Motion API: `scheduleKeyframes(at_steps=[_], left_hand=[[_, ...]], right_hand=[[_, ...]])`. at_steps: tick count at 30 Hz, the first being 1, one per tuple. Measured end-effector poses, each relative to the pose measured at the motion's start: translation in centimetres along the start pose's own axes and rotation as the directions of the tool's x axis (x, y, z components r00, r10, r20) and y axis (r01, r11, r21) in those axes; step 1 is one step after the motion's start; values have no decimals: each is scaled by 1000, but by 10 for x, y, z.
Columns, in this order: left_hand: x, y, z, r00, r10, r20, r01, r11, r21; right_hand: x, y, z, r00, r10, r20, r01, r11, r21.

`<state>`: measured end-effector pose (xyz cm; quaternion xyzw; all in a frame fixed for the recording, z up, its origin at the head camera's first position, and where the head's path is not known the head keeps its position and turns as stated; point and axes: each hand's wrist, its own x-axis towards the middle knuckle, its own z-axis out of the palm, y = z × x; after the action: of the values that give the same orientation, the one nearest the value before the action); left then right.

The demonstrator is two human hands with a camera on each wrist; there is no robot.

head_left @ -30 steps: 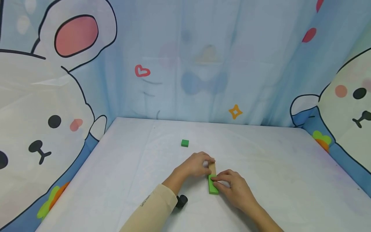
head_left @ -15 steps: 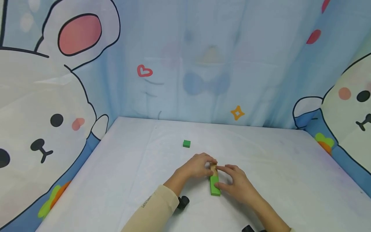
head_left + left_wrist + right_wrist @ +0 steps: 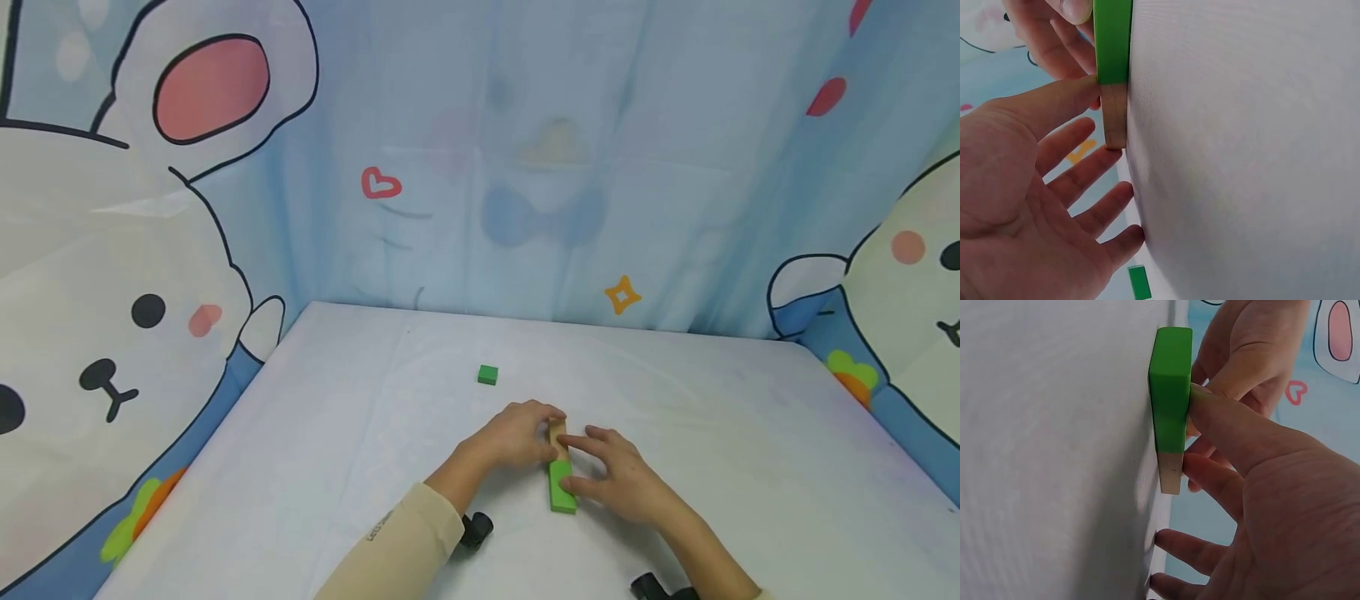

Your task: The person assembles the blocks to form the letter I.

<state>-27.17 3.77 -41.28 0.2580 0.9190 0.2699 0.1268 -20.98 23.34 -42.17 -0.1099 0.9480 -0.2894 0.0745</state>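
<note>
A long green block and a natural wooden block lie end to end on the white tabletop, the wooden one farther away. My left hand holds the wooden block between thumb and fingers: the thumb is near the seam, a fingertip at its far end. From the right, my right hand reaches in with its fingers spread. Its thumb touches the green block, while its index fingertip rests against the wooden block. The other right fingertips come down at the tabletop in the right wrist view.
A small green block lies by itself beyond the hands, slightly left. Black wrist devices show at both wrists. Behind the white tabletop hangs a blue curtain printed with cartoon animals.
My right index finger has moved forward from the green block to the wooden block, while the thumb stays by the green one. The left hand keeps its place. The head view has shifted slightly.
</note>
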Motion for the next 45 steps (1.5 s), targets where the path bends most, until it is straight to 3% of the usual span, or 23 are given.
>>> scheduleKeyframes(at_steps=[13,23,34,45], left_hand=[[-2,-1,0,1000,16,-8,-16,1000,4],[-2,-5,-5,997,46,-68,-43,998,43],[-3,-17,-14,992,4,-123,4,998,65],[-5,-29,-25,982,-27,-187,13,997,-79]], right_hand=[[-3,2,1,1000,-16,-11,17,1000,22],[-3,2,2,1000,-11,-19,11,1000,10],[-3,1,1,1000,3,-22,-3,1000,-10],[-2,2,4,999,34,-25,-34,999,-12]])
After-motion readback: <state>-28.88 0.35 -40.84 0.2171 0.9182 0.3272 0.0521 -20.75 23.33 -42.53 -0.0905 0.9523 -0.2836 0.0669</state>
